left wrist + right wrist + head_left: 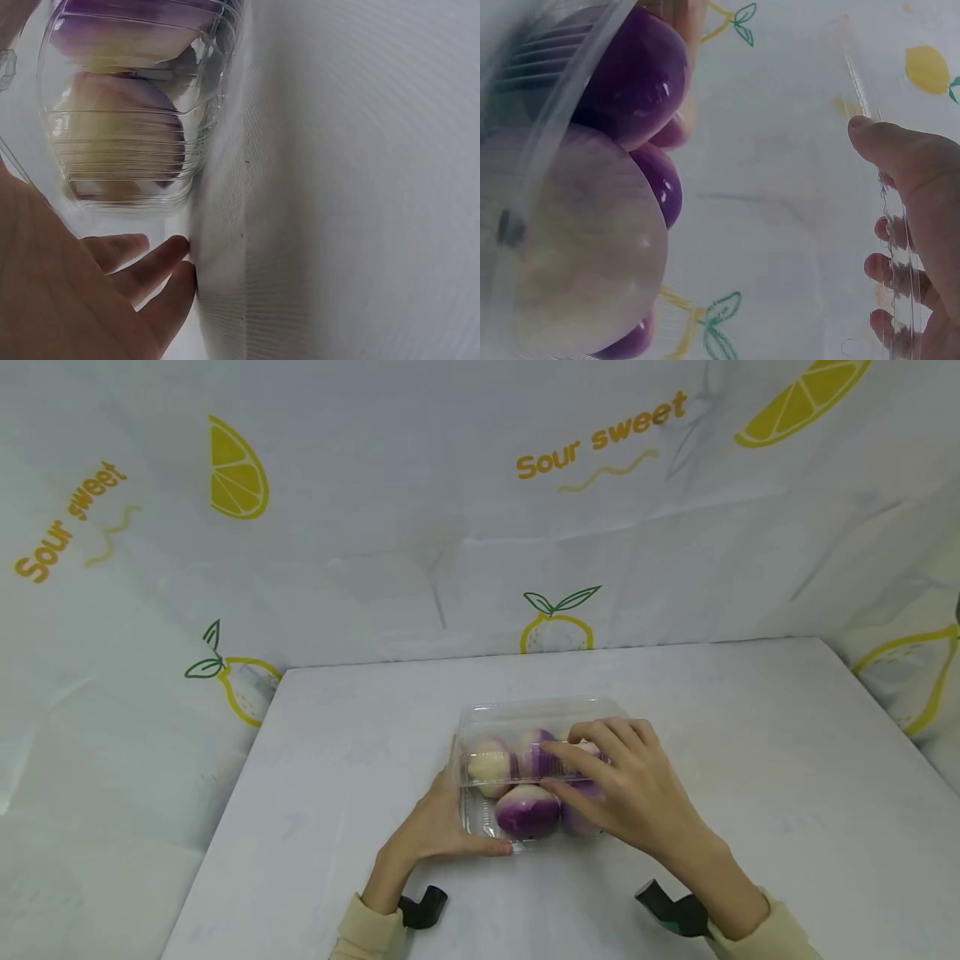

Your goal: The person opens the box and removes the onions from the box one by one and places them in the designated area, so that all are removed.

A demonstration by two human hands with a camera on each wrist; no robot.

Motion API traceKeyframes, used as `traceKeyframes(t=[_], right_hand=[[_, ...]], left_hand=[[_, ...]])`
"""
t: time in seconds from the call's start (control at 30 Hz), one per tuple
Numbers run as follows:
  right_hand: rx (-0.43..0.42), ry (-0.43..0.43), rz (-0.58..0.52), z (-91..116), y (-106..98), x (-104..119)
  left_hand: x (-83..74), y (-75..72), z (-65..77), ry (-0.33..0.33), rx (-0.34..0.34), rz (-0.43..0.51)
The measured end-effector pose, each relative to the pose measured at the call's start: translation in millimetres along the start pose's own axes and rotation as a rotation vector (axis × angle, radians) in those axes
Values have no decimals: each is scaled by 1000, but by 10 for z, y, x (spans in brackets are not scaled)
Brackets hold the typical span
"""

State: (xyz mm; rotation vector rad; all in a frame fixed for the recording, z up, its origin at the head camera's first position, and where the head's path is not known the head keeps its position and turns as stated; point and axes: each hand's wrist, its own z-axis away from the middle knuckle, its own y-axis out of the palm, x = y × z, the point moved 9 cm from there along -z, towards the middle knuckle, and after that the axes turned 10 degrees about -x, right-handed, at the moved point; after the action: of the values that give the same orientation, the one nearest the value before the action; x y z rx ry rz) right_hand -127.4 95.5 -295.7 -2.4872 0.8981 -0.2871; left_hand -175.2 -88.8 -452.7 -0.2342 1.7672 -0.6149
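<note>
A clear plastic clamshell box [470,823] holds several purple-and-white turnips [528,812]. Its hinged lid [486,718] is raised, tilted over the rear turnips while the front ones lie uncovered. My right hand [637,789] grips the lid; the right wrist view shows the thumb on one face of the lid's edge [906,307] and fingertips behind it. At the box's left side is my left hand [431,822], its thumb stretched along the front rim. In the left wrist view, its other fingers [150,270] extend, fairly straight, beside the ribbed wall.
The box stands on a white tabletop [337,760]. Behind it rises a white cloth backdrop [390,585] printed with lemons and lettering. A black wrist mount [424,907] shows at the left wrist, another black mount [675,912] at the right.
</note>
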Motion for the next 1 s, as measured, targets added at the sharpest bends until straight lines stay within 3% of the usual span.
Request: traceKeyframes(t=[0.13,0.27,0.43,0.77,1.0], right_hand=[[16,1,22,-58,-10,-88],[4,-5,32,-135,-31,-181],[-22,10,26,-224,-61,-335],[-49,50,75,-322,-61,-630],[-99,140,12,-326,-48,-830]], left_hand=[[4,6,10,-11,19,-29],[72,5,53,-97,41,-122],[115,11,72,-173,67,-150],[116,2,84,-178,75,-144],[110,1,93,-174,70,-151]])
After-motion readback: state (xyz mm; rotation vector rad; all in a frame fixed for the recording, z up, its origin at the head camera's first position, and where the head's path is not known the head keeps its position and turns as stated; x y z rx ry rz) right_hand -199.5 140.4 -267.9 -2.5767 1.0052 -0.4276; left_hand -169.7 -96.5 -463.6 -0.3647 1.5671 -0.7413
